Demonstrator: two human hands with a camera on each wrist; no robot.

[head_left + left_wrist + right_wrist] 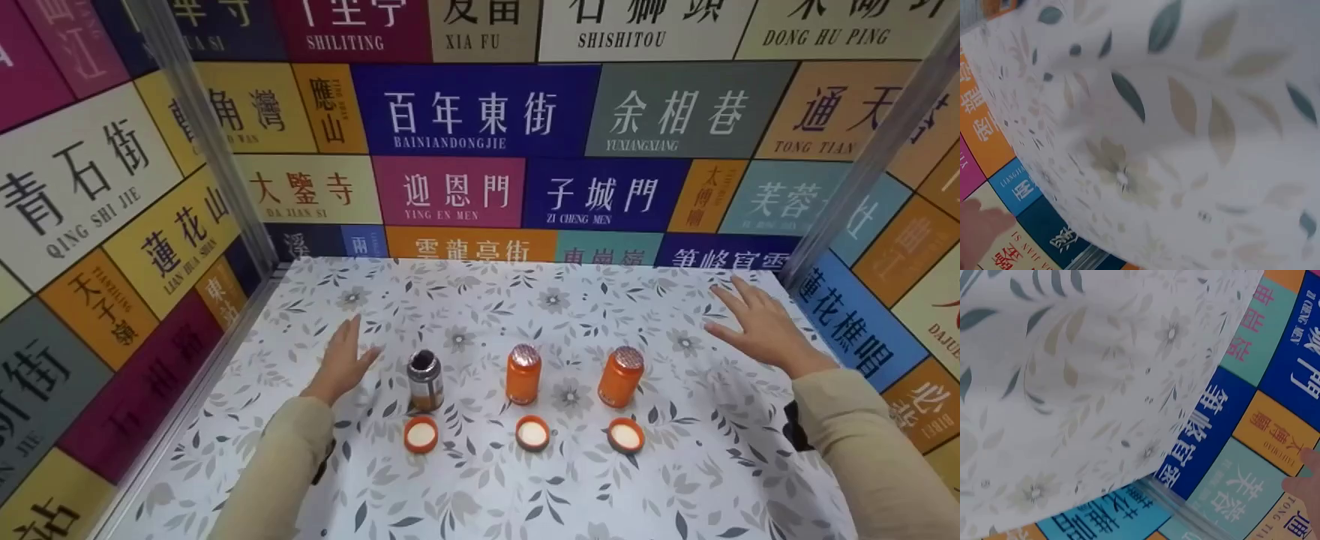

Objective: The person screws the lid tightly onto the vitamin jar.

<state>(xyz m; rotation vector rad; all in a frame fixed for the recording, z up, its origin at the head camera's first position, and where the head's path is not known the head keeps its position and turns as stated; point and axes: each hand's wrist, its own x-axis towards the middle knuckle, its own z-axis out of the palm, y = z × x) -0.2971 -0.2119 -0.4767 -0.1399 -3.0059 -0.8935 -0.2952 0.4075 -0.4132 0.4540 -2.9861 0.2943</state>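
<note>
You spread your left hand (343,365) near a shiny dark bottle (426,384), your right hand (763,328) well apart from foil-topped orange cylinders (619,381)

Head view from above, forward and down; wrist views closer, aslant, same tabletop (480,487)

Lettered colour on three sides of me

I face a far wall (476,112) packed with coloured panels (450,191) in deep blue, grey-green, pink, orange and cream, marked with Chinese characters, many with Latin spelling beneath. The same patchwork covers the left wall (82,187) and the right wall (862,315). At the far corners I see a translucent left strip (214,135) and a matching right strip (874,150). Before me spreads a white tabletop (480,495), printed with grey flowers and leafy sprigs. The light is soft, with faint shadows on the tabletop.
</note>
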